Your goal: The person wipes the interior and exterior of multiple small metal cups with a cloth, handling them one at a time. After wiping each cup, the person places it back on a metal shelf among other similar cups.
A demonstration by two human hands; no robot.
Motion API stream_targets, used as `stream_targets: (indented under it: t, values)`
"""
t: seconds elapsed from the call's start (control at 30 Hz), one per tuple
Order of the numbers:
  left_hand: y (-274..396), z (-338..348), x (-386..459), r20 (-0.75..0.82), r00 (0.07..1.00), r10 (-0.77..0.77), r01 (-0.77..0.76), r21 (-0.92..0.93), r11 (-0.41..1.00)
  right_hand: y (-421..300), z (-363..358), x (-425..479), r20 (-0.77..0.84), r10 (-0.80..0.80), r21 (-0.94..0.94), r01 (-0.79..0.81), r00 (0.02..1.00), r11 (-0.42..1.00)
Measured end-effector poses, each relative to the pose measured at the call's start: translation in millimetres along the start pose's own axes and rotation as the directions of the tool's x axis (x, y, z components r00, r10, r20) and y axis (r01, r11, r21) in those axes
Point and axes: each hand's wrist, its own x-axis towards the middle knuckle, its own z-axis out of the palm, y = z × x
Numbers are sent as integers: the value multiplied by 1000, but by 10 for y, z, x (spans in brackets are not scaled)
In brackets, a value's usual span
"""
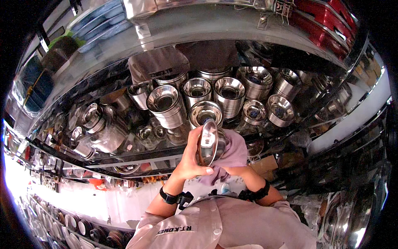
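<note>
Tilted on its side, a shiny steel bowl (209,143) is held by my left hand (190,158), fingers on its far rim and thumb near its lower edge. A mauve cloth (236,149) lies against the bowl's right side. My right hand (234,170) is mostly covered by this cloth, which it grips; the fingers are hidden. Just beyond the bowl stands a steel bowl stack (199,109), partly covered by the held bowl. Further stacks of nested steel bowls (230,96) stand behind it on a dark reflective shelf.
More steel bowl stacks (168,109) stand left, with plastic-wrapped steel pots (108,137) beyond them. Smaller stacks (280,110) stand right. A dark shelf edge (149,155) runs before me, and a metal shelf (217,25) spans above. Plates (84,227) fill a rack at lower left.
</note>
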Motion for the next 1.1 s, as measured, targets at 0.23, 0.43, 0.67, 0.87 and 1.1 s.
stream_targets:
  t: [0.23,0.43,0.67,0.87,1.1]
  values:
    - [241,-59,325,-52,965,255,-139,728,671,359,-326,-58,-45,33,131,-27,998,991]
    - [136,-13,594,-220,944,245,64,852,519,800,-618,-133,-294,10,123,28,956,992]
    - [-13,-1,758,-276,936,217,169,897,409,931,-787,-13,-251,19,156,21,968,987]
    - [-96,-9,790,-308,930,199,219,903,370,1047,-830,58,-250,-6,178,52,968,983]
    - [-151,-41,786,-312,929,199,224,902,368,1283,-1015,61,-348,85,235,-1,934,972]
